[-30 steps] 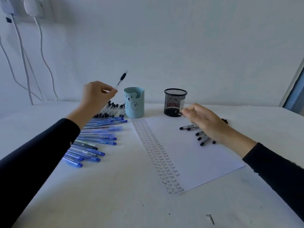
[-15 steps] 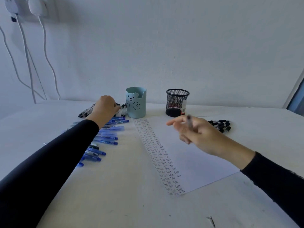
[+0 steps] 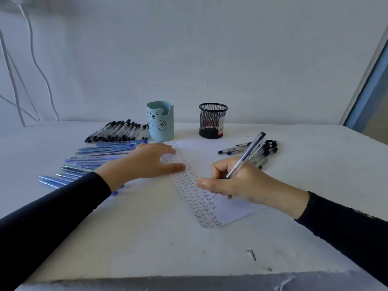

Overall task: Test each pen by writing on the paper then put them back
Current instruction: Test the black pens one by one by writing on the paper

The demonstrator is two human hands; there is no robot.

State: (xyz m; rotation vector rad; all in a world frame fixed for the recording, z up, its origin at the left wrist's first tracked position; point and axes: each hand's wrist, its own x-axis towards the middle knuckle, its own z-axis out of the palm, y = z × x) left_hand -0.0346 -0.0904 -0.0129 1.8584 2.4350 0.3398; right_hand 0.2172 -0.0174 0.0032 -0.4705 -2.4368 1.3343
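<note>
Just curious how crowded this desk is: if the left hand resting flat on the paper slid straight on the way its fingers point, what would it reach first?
Probably the right hand, which holds a clear pen. The left hand points right across the white sheet of paper, with only written paper between them. Depth is unclear.

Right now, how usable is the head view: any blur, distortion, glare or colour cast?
Head view: cool bluish cast, soft even light, no glare; wide-angle bending at the table edges; the words on the paper read near its front corner but smear farther back; right hand and pen sharp enough.
</note>
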